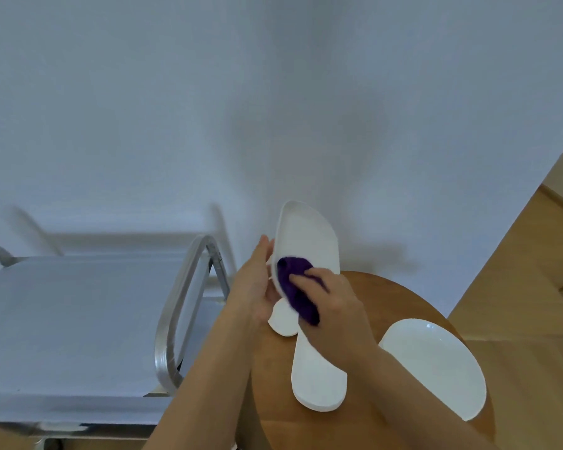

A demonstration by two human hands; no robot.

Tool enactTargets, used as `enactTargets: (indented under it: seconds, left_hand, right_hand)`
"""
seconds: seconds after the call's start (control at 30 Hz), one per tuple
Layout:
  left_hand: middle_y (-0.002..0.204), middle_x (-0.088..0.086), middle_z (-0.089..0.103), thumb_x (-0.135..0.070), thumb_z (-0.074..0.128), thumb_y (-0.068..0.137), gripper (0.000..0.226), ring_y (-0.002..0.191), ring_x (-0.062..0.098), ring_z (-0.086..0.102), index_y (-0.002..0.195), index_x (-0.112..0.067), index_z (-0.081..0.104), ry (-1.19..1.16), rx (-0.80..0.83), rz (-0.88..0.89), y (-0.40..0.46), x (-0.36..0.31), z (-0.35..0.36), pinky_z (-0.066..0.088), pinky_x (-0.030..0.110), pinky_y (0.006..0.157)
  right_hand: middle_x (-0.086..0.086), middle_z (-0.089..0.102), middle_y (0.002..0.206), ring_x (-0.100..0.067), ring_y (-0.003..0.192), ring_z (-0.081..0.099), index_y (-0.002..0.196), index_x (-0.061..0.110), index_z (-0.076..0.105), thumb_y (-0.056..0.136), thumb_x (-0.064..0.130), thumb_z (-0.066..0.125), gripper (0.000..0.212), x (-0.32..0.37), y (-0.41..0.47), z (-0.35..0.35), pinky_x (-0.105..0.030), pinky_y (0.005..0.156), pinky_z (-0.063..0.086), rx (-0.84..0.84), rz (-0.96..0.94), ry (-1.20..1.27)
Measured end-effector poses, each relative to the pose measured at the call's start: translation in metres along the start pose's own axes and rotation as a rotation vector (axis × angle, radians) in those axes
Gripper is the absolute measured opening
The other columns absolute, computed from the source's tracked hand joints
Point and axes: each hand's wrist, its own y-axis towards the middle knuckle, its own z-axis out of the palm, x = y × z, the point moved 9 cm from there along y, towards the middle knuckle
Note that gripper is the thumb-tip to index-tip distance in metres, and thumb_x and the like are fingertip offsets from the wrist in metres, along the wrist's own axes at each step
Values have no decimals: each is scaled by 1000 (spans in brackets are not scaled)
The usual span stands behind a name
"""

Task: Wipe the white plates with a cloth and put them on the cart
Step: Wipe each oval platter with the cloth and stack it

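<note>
Plates are seen in four places: one white plate is held tilted on edge above the round wooden worktop, gripped at its left rim by the left hand, whose fingers are curled behind it. A purple cloth is pressed against its face, clutched by the fingers of the right hand. Two oblong plates and a smaller one are laid flat on the worktop, partly hidden by the forearms. The metal cart is parked just left of the worktop, its tubular handle nearest it. No writing can be read.
</note>
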Motion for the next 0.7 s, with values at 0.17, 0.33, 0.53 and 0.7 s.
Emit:
enactTargets:
  seconds: [0.17,0.33,0.53,0.7]
  left_hand:
    - [143,-3,48,-65,50,83,72,134,20,39,144,-29,35,425,-56,134,8,-18,-26,29,50,106]
    - [131,8,60,-43,87,56,77,117,28,59,123,-15,62,-65,193,-48,10,5,-24,43,58,97]
    - [103,21,71,-2,63,72,32,90,32,71,103,0,69,-424,241,6,8,-4,-20,59,39,61]
    - [101,16,73,-19,68,72,29,90,26,72,97,-4,68,-226,180,127,4,-13,-27,60,39,73]
  right_hand:
    - [-2,69,94,-24,81,68,93,35,64,70,8,75,37,-66,8,-10,-32,61,58,-88,642,1088]
    - [-11,71,102,-26,88,70,102,18,70,57,11,79,47,-69,7,-11,-32,62,56,-12,643,1609]
    - [-12,73,93,-26,77,71,96,14,72,52,28,88,49,-91,-18,5,-32,56,56,74,962,1480]
    - [1,64,92,-22,87,62,102,26,58,81,45,66,29,-140,-26,-30,-36,72,51,-504,1072,981]
